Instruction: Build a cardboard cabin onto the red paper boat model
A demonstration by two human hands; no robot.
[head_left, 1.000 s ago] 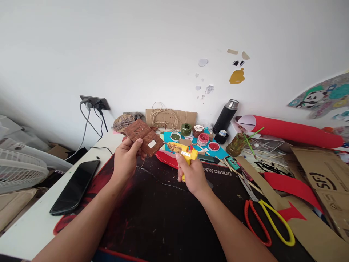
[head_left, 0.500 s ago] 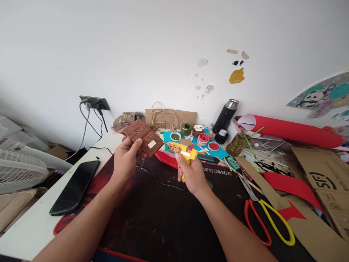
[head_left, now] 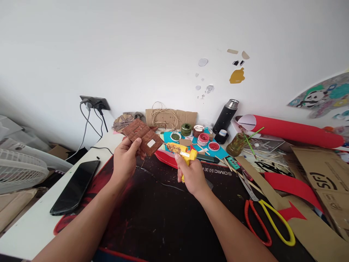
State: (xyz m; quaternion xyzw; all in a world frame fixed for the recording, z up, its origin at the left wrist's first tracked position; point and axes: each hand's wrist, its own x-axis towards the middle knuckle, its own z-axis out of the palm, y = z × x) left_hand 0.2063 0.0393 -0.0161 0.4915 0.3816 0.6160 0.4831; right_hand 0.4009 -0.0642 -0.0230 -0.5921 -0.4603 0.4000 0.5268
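Note:
My left hand (head_left: pixel 127 154) grips a reddish-brown painted panel (head_left: pixel 141 136) by its lower left edge, thumb on top. The panel is tilted above the dark desk mat and has cut-out openings, one showing white. My right hand (head_left: pixel 192 169) is wrapped round the handle of a yellow glue gun (head_left: pixel 184 153) with a stained front. Its nozzle points left, at or very near the panel's right edge; whether they touch I cannot tell. Behind the gun lie a blue sheet (head_left: pixel 167 136) and open paint jars, among them a green one (head_left: pixel 186 129) and a pink-red one (head_left: pixel 203 138).
A black phone (head_left: pixel 75 187) lies at the left, beside a white fan (head_left: pixel 21 167). Scissors (head_left: pixel 253 198) and cardboard (head_left: pixel 316 236) are at the right. Farther back stand a black flask (head_left: pixel 225 116) and a brush jar (head_left: pixel 236 145). A thin cord crosses the mat.
The panel has shifted very slightly in my left hand's grip, its left end a little farther left. The glue gun has hardly moved.

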